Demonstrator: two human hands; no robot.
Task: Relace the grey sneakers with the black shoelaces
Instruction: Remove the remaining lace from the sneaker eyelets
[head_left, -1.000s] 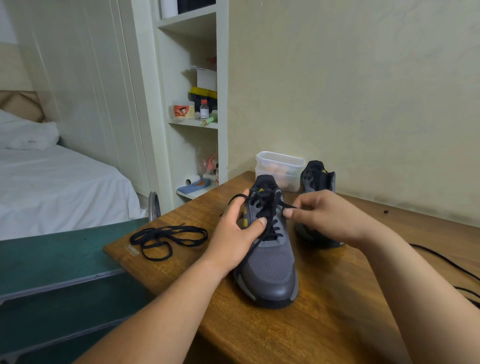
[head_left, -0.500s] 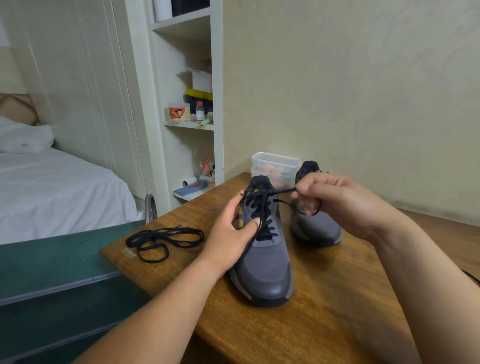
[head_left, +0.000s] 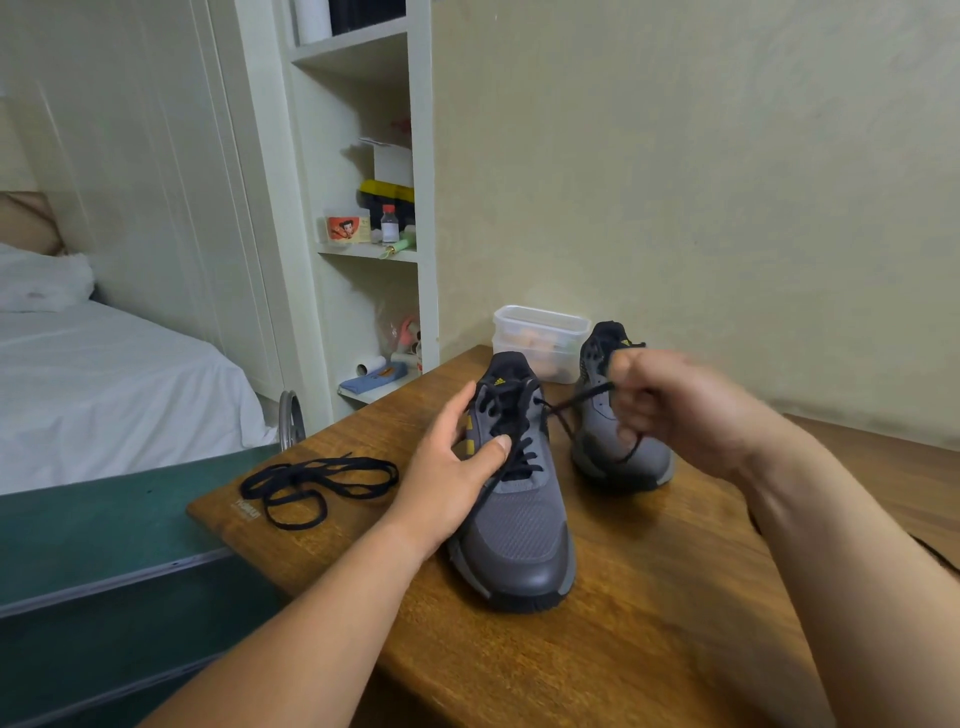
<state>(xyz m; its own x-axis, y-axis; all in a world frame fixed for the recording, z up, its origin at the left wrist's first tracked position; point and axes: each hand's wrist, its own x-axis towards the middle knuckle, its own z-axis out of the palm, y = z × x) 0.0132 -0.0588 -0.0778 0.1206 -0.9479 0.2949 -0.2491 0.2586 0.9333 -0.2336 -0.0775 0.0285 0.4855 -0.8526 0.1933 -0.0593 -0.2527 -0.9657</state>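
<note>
1. Grey sneakers (head_left: 519, 535) stand on a wooden tabletop (head_left: 649, 597) in front of a bare, pale yellowish wall (head_left: 675, 182).
2. A bed (head_left: 104, 389) with a white sheet and a pillow (head_left: 41, 280) fills the left of the room.
3. The tabletop is glossy brown wood, and its rounded corner points left over a lower green surface (head_left: 104, 519).
4. A white shelf (head_left: 363, 249) built in beside the wall holds small bottles and boxes.
5. The near sneaker (head_left: 514, 561) points its toe at the camera and is partly laced. The far sneaker (head_left: 595, 447) stands behind it to the right.
6. The left hand (head_left: 447, 467) clasps the near sneaker's upper, fingers along its side and thumb across the lacing.
7. The right hand (head_left: 670, 405), blurred, is curled into a fist clamped on the black shoelace (head_left: 576, 402), which runs taut from the eyelets.
8. A clear plastic container (head_left: 540, 332) sits by the wall, behind the sneakers.
9. A loose shoelace (head_left: 317, 478) lies in loops near the tabletop's left corner.
</note>
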